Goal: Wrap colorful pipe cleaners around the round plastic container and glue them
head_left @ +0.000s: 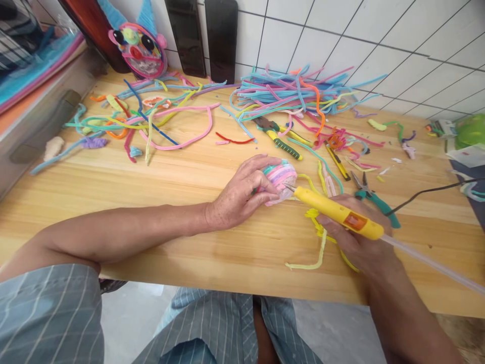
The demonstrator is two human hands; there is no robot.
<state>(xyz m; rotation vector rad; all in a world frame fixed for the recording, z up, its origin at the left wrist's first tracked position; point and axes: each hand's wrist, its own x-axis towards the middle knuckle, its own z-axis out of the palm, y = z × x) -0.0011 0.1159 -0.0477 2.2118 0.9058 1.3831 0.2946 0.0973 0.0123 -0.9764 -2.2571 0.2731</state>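
My left hand [248, 189] is closed on a small rounded craft piece [283, 174] wound with pink, lilac and teal pipe cleaners, holding it just above or on the table. My right hand [358, 232] grips a yellow hot glue gun [326, 205], a clear glue stick [428, 260] trailing from its back end. The metal nozzle points left and meets or nearly meets the craft piece's right side. Bent yellow pipe cleaners [322, 253] lie under and beside my right hand. The fingers' inner side on the craft piece is partly hidden.
Pliers with green-yellow handles [284, 144], a yellow cutter [338, 162] and teal-handled pliers [375, 202] lie beyond my right hand. A pipe-cleaner heap [280, 93] lies by the tiled wall. A decorated face figure [138, 48] and a plastic box [41, 111] stand left. A black cord [424, 191] crosses right.
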